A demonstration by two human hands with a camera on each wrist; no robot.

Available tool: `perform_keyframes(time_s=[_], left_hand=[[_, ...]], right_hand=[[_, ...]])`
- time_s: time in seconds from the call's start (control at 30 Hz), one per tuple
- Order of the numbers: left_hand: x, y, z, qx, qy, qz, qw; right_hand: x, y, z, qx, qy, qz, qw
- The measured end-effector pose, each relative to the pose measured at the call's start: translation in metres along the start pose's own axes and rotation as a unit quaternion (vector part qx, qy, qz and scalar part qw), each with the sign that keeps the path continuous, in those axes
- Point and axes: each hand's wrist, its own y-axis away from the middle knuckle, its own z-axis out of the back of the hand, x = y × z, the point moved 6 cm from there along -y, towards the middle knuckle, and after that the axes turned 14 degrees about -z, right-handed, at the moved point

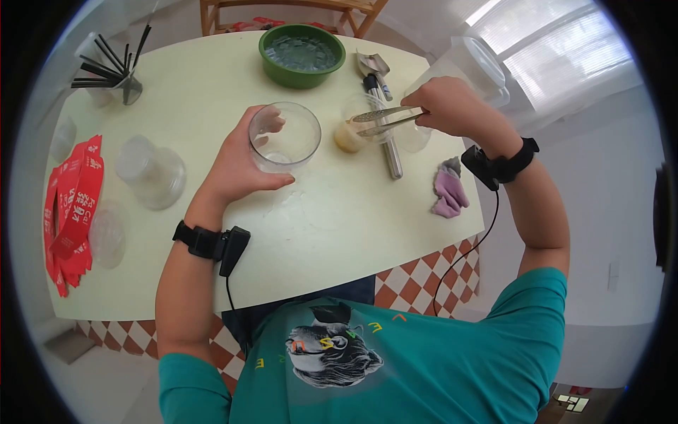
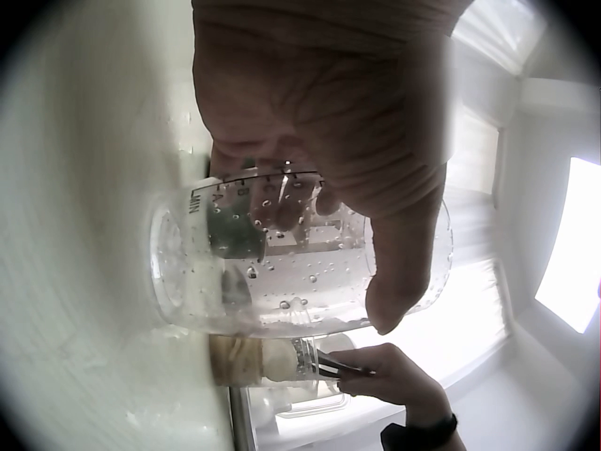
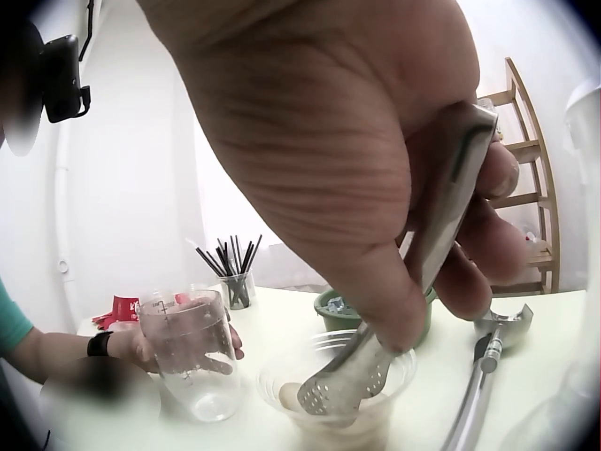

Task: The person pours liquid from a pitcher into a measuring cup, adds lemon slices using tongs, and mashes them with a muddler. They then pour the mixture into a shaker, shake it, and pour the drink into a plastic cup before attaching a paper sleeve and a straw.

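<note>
A clear measuring cup [image 1: 285,138] with droplets inside is gripped by the left hand [image 1: 236,159], thumb on the near side and fingers behind. The right hand [image 1: 452,106] pinches metal tongs [image 3: 445,202], whose perforated tips reach into a clear plastic cup [image 3: 272,376]. Something pale and round [image 3: 290,396] shows beside the tips, and a brownish layer [image 2: 235,361] fills the lower part of that cup. Whether the tips hold anything, I cannot tell.
Behind stands a green bowl [image 1: 299,76] of clear pieces. Metal tools [image 1: 392,157] lie right of the plastic cup, a purple cloth [image 1: 450,189] further right. At left are stacked clear cups [image 1: 159,175], red packets [image 1: 76,205] and black straws [image 1: 113,69]; a clear container [image 1: 470,71] stands back right.
</note>
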Motion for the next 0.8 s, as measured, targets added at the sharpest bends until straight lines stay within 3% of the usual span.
perform_keyframes(time_s=[0.23, 0.4, 0.63, 0.8], left_hand=[[0.002, 0.0, -0.001, 0.005, 0.02, 0.023, 1.0], [0.0, 0.0, 0.0, -0.002, 0.0, -0.008, 1.0], [0.002, 0.0, 0.001, -0.007, -0.005, -0.01, 1.0], [0.002, 0.0, 0.0, -0.006, -0.001, -0.007, 1.0]], right_hand=[[0.003, -0.013, 0.004, 0.001, -0.013, 0.019, 1.0], [0.0, -0.03, -0.001, -0.069, -0.008, 0.111, 0.991], [0.009, -0.03, 0.007, -0.059, 0.036, 0.106, 0.992], [-0.004, -0.021, 0.016, -0.099, 0.005, 0.085, 0.991]])
